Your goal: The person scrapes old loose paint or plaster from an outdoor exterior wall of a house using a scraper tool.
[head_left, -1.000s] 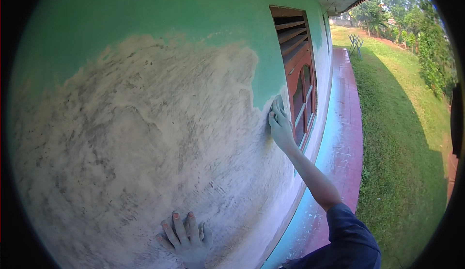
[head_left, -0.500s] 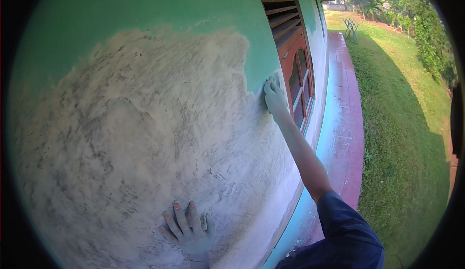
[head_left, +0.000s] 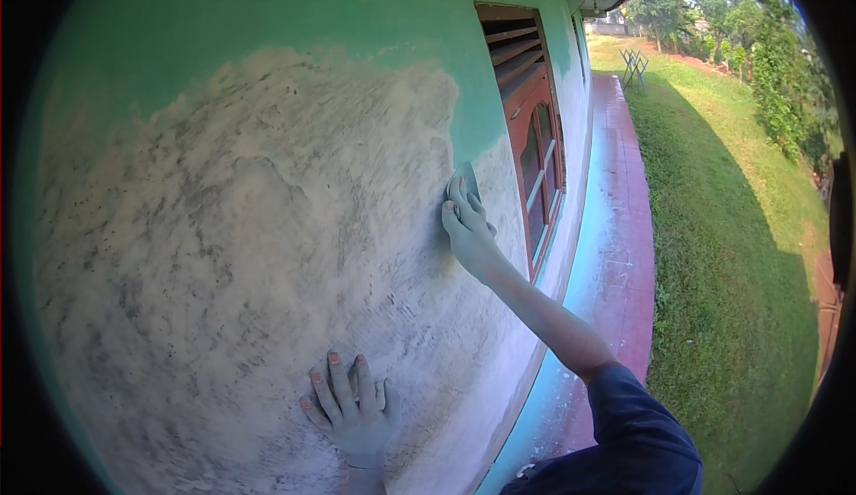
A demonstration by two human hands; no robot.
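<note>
A wall (head_left: 223, 254) fills the left side, green paint above and a scraped, whitish-grey mottled patch below. My right hand (head_left: 471, 232), coated in pale dust, is closed around a flat greenish-grey pad (head_left: 466, 181). It presses the pad to the wall where the green paint meets the bare patch, left of the window. The pad's exact kind is unclear, as my fingers cover part of it. Lower down, my left hand (head_left: 355, 415), dusty too, lies against the bare patch with fingers spread and nothing seen in its grasp.
Right of my right hand is a reddish-brown window (head_left: 539, 165) with slatted vents (head_left: 515, 47) above. A pink walkway (head_left: 624, 254) with a light blue strip runs along the wall's foot. Grass (head_left: 713, 317) lies beyond, with a metal rack (head_left: 634, 67) far off.
My right hand and the pad have moved left and down, away from the window frame. My left hand stays spread on the wall. The view has shifted slightly.
</note>
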